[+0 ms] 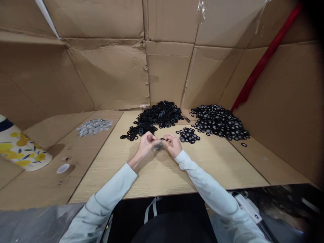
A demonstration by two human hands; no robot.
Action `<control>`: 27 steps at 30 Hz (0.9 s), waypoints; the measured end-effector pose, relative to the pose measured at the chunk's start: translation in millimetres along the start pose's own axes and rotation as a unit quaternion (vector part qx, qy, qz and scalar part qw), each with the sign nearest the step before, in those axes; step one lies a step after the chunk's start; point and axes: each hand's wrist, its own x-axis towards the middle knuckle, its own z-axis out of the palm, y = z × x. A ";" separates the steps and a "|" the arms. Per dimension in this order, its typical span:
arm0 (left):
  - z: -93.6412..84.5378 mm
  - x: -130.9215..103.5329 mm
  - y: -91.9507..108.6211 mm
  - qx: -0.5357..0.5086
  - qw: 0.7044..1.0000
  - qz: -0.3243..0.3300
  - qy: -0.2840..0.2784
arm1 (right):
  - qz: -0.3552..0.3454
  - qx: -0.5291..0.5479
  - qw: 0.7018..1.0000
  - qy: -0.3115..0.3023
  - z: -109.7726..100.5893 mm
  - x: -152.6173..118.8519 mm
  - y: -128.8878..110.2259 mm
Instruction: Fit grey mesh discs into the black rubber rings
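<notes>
My left hand point(146, 144) and my right hand point(172, 144) meet over the middle of the board. Both are closed, pinching a small black ring point(162, 138) between the fingertips; its details are too small to tell. Just below the fingertips lies a small greyish heap point(159, 147), partly hidden by the hands. Beyond my left hand spreads a big pile of black rings point(159, 114). Right of my right hand sits a small cluster of black rings with grey centres point(189, 135).
A larger pile of grey-centred rings point(219, 121) lies at the back right. Grey discs point(95, 127) are heaped on the left. A tape roll point(63, 168) and a flower-patterned container point(24, 148) stand at the left. Tweezers point(186, 118) lie between the piles. Cardboard walls point(108, 74) enclose the table.
</notes>
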 end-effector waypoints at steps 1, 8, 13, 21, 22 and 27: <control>-0.4 -0.1 -0.9 0.001 1.000 0.002 -0.006 | -0.013 -0.018 1.000 0.004 0.0 -0.1 0.6; -1.1 1.1 1.8 0.030 0.998 -0.006 -0.048 | -0.056 -0.092 0.994 0.008 -3.0 2.3 2.6; 0.2 2.6 -1.2 -0.002 1.000 -0.007 0.024 | 0.020 0.062 0.998 -0.003 -2.0 4.1 0.2; 6.9 -1.1 -5.0 -0.042 0.998 -0.035 0.002 | 0.079 0.125 0.987 0.058 3.0 5.3 2.2; 7.0 -1.5 -2.8 -0.038 0.999 -0.035 -0.006 | 0.077 0.117 0.988 0.060 2.5 5.4 2.7; 3.9 -0.4 3.2 0.006 0.999 -0.045 -0.021 | 0.070 0.083 0.993 0.048 1.3 4.5 3.9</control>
